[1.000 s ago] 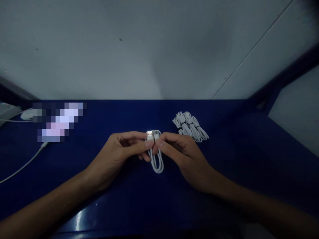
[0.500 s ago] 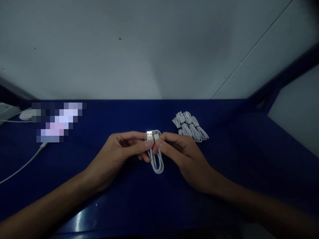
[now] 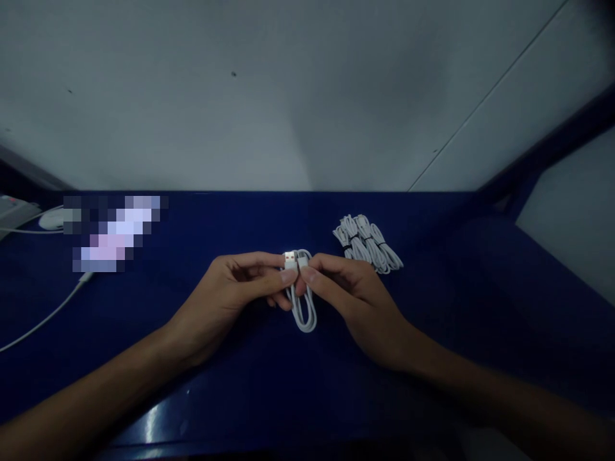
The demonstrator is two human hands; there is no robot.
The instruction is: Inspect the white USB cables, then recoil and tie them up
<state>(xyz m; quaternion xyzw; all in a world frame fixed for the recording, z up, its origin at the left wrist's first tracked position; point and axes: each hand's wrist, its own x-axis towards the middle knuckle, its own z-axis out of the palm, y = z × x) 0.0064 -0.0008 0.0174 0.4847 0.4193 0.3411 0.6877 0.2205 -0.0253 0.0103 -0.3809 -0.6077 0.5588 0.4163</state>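
Cable [image 3: 306,328], white & coiled, is betw my hands. L hand [image 3: 218,299] pinches it at the USB plug [image 3: 289,262], thumb on top; R hand [image 3: 360,298] grips the other plug [image 3: 303,262] just beside. Tied cable bundles [image 3: 369,243] lie beyond R hand, pixelated item [image 3: 118,234] past L, on blue table [image 3: 269,397].

A white cable [image 3: 307,322] is being held in a narrow, elongated coil above the middle of the table [image 3: 250,410], between its back and front edges. Its rounded loop is pointing toward the front edge, the strands bending closely together. Toward the back edge, two ends are sitting side by side: a broad USB plug [image 3: 289,258], showing bright metal with reddish marks, and a slimmer white-bodied plug [image 3: 302,261] with a greyer tip.
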